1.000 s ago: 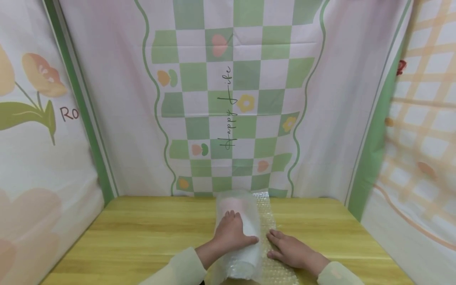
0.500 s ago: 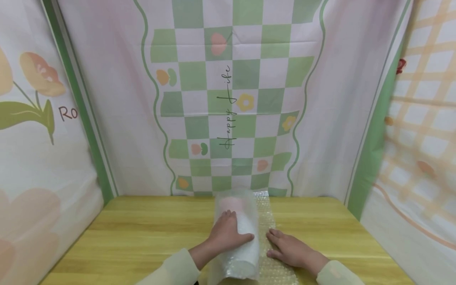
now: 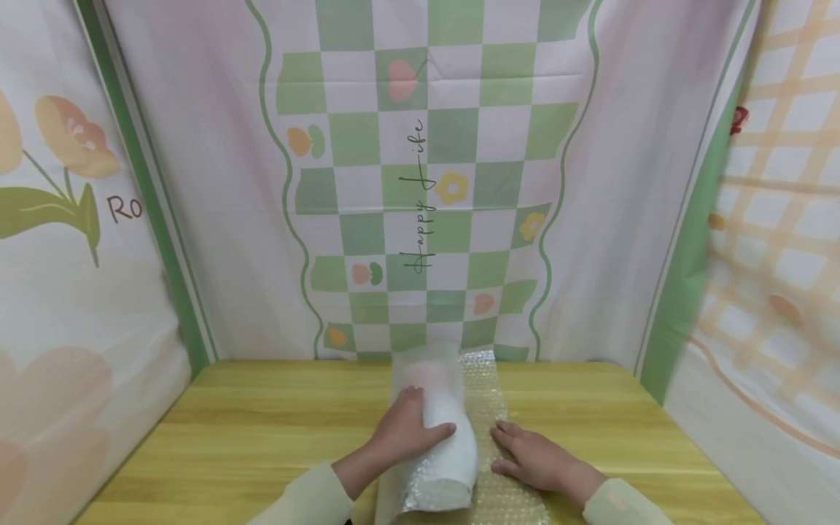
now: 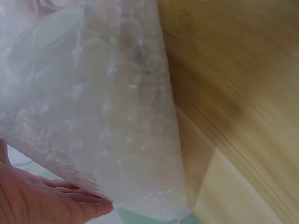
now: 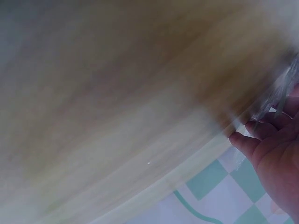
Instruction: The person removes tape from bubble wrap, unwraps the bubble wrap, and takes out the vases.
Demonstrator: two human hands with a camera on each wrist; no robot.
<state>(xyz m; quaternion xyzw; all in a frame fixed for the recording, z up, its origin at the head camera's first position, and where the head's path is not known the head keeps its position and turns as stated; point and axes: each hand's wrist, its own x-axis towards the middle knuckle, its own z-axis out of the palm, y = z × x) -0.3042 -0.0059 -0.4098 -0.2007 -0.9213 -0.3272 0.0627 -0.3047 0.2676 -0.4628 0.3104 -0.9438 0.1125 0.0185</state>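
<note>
A bundle of bubble wrap (image 3: pixel 446 459) lies lengthwise on the table, whitish with a pinkish patch toward its far end; what is inside is veiled by the layers. My left hand (image 3: pixel 407 430) rests over its upper left side, thumb spread across the top. In the left wrist view, the fingers of that left hand (image 4: pixel 46 200) lie fairly straight along the wrap (image 4: pixel 117 121). To the right, a flat stretch of bubble wrap (image 3: pixel 485 394) spreads over the wood. My right hand (image 3: pixel 534 459) presses its edge with extended fingers; the right wrist view shows those fingertips (image 5: pixel 236 137) at the table.
The wooden table (image 3: pixel 275 430) extends to both sides of the bundle. A checkered green and white curtain (image 3: pixel 459 219) hangs behind its far edge, with a floral curtain (image 3: pixel 85 292) at left and a plaid one (image 3: pixel 774 277) at right.
My left hand has shifted left and slightly outward with the bundle's far part, which now looks narrower and skewed. More of the flat wrap shows to the right. My right hand has stayed put.
</note>
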